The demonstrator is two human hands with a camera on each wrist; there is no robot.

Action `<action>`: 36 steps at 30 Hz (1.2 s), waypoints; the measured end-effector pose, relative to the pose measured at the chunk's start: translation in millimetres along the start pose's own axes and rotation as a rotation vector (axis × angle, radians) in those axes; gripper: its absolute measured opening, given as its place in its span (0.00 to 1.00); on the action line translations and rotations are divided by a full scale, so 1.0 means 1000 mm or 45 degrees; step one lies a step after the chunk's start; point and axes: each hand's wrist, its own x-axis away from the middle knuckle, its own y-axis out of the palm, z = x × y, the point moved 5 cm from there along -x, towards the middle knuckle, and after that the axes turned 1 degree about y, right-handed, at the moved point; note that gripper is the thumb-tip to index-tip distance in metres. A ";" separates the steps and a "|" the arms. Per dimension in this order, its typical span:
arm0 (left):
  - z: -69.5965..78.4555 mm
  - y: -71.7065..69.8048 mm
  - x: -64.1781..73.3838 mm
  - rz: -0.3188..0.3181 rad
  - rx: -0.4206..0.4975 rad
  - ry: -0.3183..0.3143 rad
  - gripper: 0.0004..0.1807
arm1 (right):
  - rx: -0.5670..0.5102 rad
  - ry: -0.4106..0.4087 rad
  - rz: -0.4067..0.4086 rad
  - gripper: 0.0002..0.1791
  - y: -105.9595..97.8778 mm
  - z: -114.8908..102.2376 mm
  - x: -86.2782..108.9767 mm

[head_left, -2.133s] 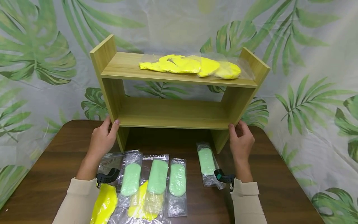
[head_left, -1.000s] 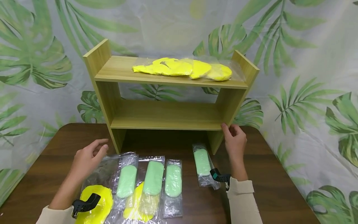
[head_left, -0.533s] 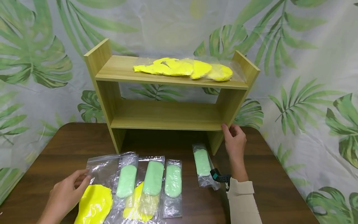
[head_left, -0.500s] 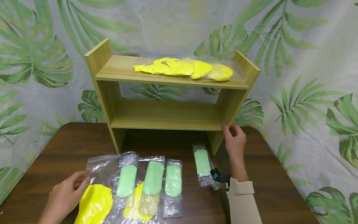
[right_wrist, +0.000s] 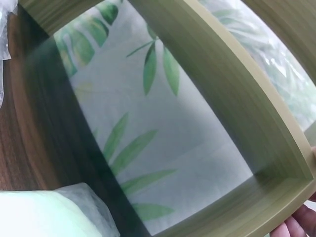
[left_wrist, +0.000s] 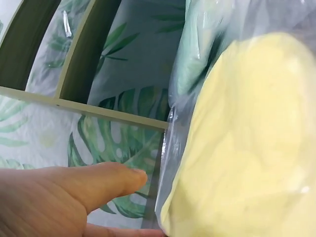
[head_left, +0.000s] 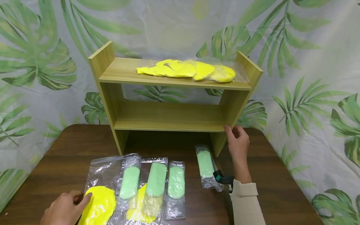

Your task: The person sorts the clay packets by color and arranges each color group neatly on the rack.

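A small wooden shelf unit (head_left: 168, 128) stands on the table. My right hand (head_left: 239, 143) grips its right side panel, thumb at the front edge of the middle board and fingers around the outer side; the right wrist view shows only fingertips (right_wrist: 301, 222) at that corner. At the lower left, my left hand (head_left: 66, 206) is at the left edge of a clear zip bag with a flat yellow clay-like lump (head_left: 99, 203). In the left wrist view, its straight thumb (left_wrist: 118, 180) is apart from the bagged yellow lump (left_wrist: 247, 138), and another finger reaches the bag's lower edge.
More bagged yellow lumps (head_left: 180, 69) lie on the top board. On the table are slim clear packets with pale green slabs: a left one (head_left: 130, 182), a middle one (head_left: 156, 179) over another yellow bag, one beside it (head_left: 176, 182), and one by the right panel (head_left: 206, 164).
Both hands held the shelf unit at first. My left hand has let go and moved down and left to the yellow lump's bag. My right hand keeps its grip.
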 end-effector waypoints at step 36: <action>0.007 0.013 -0.003 0.061 0.379 0.038 0.45 | 0.006 0.013 -0.011 0.24 0.002 0.001 0.001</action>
